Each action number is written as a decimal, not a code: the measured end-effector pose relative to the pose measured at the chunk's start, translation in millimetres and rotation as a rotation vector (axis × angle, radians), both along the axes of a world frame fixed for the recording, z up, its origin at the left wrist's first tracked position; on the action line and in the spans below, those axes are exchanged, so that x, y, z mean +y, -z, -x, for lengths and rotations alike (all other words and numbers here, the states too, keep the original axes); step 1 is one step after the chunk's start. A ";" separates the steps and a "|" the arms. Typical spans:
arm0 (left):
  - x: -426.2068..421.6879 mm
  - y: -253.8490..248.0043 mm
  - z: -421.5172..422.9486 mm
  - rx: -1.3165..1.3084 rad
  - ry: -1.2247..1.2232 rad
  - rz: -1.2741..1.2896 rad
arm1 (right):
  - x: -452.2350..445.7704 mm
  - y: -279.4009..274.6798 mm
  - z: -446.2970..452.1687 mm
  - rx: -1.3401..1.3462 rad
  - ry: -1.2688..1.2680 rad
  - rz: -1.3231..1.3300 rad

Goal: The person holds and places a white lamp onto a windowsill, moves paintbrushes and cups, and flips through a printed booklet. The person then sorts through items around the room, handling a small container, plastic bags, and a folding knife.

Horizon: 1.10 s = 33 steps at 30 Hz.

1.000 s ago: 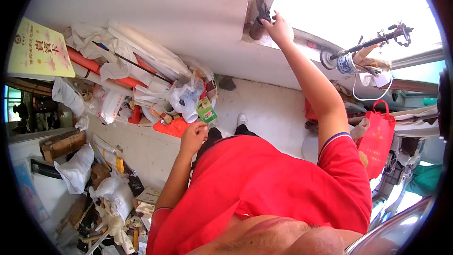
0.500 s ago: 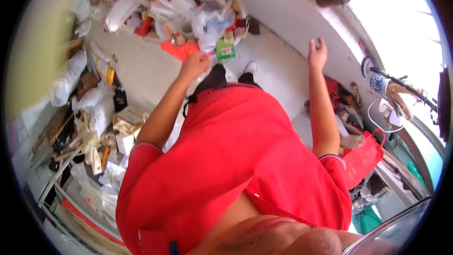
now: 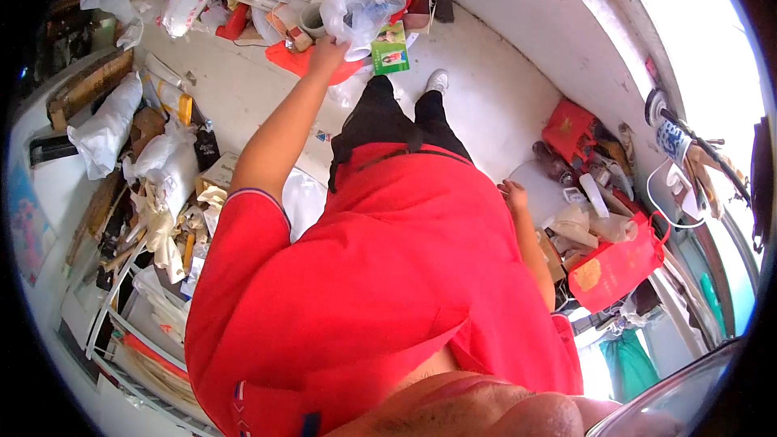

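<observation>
Just beyond the nearer left hand (image 3: 328, 57), grip indiscernible: one translucent plastic bag (image 3: 364, 13); right hand (image 3: 513, 193) empty, fingers slack, well apart.

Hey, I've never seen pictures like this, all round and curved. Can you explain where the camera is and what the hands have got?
There's no machine here, just a person with two bare hands. The one camera is worn on their head and looks down, so you see their red shirt and feet below. The lens bends everything.

The left hand reaches down by a clear plastic bag and an orange-red sheet or bag; I can't tell whether it grips anything. The right hand hangs loosely open beside the shirt, with nothing visible in it.

A green packet lies near the left hand. Over on the right sits a red carrier bag with clutter around it.
</observation>
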State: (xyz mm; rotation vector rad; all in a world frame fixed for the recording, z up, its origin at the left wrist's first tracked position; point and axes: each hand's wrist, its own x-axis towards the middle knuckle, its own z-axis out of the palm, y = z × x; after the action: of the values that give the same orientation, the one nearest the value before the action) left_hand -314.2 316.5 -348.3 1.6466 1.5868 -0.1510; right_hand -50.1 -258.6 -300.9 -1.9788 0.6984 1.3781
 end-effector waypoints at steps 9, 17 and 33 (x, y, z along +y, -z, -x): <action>47.2 57.7 -39.5 -0.524 0.054 0.072 | 17.5 -40.7 17.0 -0.058 0.117 -0.034; 22.1 123.0 31.9 0.424 0.021 0.368 | 53.3 -35.8 40.0 0.041 0.020 -0.122; -19.3 67.3 -18.8 -0.360 -1.075 0.751 | 27.7 -42.0 33.1 -0.004 0.160 -0.076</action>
State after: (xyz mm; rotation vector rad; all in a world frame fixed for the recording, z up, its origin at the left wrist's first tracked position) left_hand -295.4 297.2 -415.6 0.1396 1.6293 0.1079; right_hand -83.2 -230.8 -258.9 -1.8245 0.7739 1.2861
